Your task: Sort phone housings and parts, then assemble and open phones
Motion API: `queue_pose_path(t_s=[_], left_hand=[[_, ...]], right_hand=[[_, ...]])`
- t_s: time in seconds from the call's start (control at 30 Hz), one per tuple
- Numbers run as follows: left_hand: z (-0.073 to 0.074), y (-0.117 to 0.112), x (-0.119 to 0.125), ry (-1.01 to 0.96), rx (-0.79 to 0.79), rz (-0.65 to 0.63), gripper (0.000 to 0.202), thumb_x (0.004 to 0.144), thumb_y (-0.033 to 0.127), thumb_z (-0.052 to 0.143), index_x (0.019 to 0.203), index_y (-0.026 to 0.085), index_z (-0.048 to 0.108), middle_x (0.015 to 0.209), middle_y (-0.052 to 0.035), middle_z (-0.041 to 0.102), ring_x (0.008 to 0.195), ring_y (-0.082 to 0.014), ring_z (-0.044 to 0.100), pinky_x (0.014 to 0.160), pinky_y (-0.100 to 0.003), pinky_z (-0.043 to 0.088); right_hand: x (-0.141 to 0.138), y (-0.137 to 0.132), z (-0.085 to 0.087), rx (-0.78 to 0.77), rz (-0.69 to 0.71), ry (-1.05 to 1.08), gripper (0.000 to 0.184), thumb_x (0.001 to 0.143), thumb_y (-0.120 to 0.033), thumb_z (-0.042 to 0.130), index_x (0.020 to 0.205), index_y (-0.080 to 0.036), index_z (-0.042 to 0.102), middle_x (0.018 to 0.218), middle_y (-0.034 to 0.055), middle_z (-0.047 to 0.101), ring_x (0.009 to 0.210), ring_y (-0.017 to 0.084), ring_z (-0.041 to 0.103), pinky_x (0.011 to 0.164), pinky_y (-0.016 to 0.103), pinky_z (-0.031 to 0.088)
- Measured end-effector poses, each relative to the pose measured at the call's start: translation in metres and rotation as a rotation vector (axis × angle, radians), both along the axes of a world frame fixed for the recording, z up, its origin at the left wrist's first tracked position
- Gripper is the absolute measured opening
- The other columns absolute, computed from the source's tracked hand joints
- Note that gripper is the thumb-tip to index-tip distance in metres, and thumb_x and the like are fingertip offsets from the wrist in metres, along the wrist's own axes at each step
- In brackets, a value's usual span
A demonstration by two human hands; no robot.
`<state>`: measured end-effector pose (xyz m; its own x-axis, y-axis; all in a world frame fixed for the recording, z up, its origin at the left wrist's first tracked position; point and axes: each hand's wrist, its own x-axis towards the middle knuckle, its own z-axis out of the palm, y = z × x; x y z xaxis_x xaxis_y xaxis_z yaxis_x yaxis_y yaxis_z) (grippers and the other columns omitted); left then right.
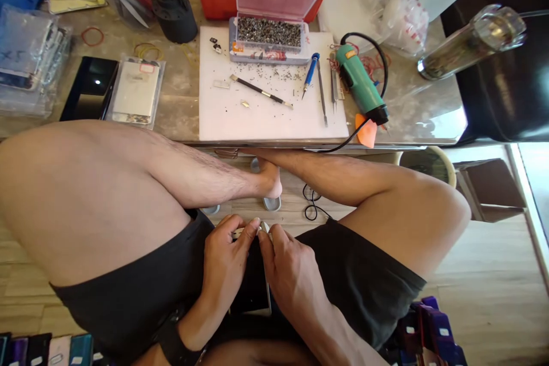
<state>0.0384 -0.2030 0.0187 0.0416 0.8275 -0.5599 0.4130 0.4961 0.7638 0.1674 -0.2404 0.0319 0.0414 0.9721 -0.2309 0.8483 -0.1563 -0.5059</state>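
Observation:
My left hand [225,260] is closed, its thumb and fingers pinching a small pale piece [237,233] whose kind I cannot make out. My right hand [294,269] is closed too, right beside it, and its thumb and forefinger meet the left thumb around a small greyish sliver [264,227]. Under and between the hands, a dark phone-like slab [251,300] with a light edge lies over my lap. The hands cover its upper end, so whether the pinched pieces join it is hidden.
Ahead, a white mat [266,117] on the table bears a screw box [269,31], a double-ended blade tool [261,91], a blue screwdriver [311,73] and tweezers [334,88]. A green corded power tool [360,80] lies right; a black phone [90,88] lies left. A glass bottle [472,40] stands far right.

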Motion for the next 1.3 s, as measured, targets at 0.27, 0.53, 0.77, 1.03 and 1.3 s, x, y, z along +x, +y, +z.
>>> queue_pose_path(t_s=[0.27,0.53,0.77,1.03,1.3], left_hand=[[-0.023,-0.008,-0.004,0.007,0.000,-0.016,0.052,0.089,0.065,0.061,0.063,0.022,0.047,0.058,0.0046,0.044,0.057,-0.0134,0.038,0.055,-0.026,0.030],[-0.036,-0.015,-0.005,-0.095,-0.113,0.000,0.053,0.089,0.067,0.061,0.067,0.023,0.043,0.056,0.0075,0.035,0.053,-0.0114,0.036,0.050,-0.023,0.030],[-0.034,-0.016,-0.005,-0.103,-0.128,0.027,0.052,0.088,0.068,0.062,0.067,0.023,0.045,0.057,0.0074,0.034,0.054,-0.0109,0.033,0.051,-0.023,0.028],[-0.030,-0.016,-0.001,-0.102,-0.139,0.020,0.055,0.086,0.067,0.063,0.063,0.022,0.041,0.052,0.0078,0.032,0.050,-0.0098,0.030,0.048,-0.024,0.021],[-0.031,-0.019,-0.001,-0.104,-0.157,-0.017,0.056,0.085,0.069,0.063,0.062,0.023,0.039,0.053,0.0077,0.030,0.052,-0.0096,0.028,0.048,-0.024,0.022]], right_hand=[[-0.005,-0.024,-0.013,0.002,0.048,0.001,0.042,0.113,-0.028,0.022,0.081,-0.022,0.049,0.062,0.0025,0.062,0.047,0.019,0.062,0.047,0.030,0.028],[-0.001,-0.012,-0.017,-0.161,-0.082,0.111,0.029,0.109,-0.028,0.040,0.081,-0.024,0.043,0.062,0.0015,0.061,0.053,0.021,0.064,0.053,0.031,0.023],[0.004,-0.006,-0.014,-0.249,-0.032,0.142,0.027,0.109,-0.026,0.039,0.083,-0.023,0.043,0.066,0.0041,0.064,0.058,0.022,0.066,0.056,0.031,0.023],[0.006,-0.013,-0.009,-0.298,0.076,0.055,0.024,0.110,-0.025,0.039,0.090,-0.019,0.050,0.071,0.0082,0.069,0.063,0.025,0.071,0.055,0.032,0.024],[0.004,-0.022,-0.008,-0.309,0.071,0.069,0.024,0.109,-0.023,0.037,0.090,-0.019,0.051,0.071,0.0063,0.068,0.060,0.022,0.069,0.054,0.032,0.024]])
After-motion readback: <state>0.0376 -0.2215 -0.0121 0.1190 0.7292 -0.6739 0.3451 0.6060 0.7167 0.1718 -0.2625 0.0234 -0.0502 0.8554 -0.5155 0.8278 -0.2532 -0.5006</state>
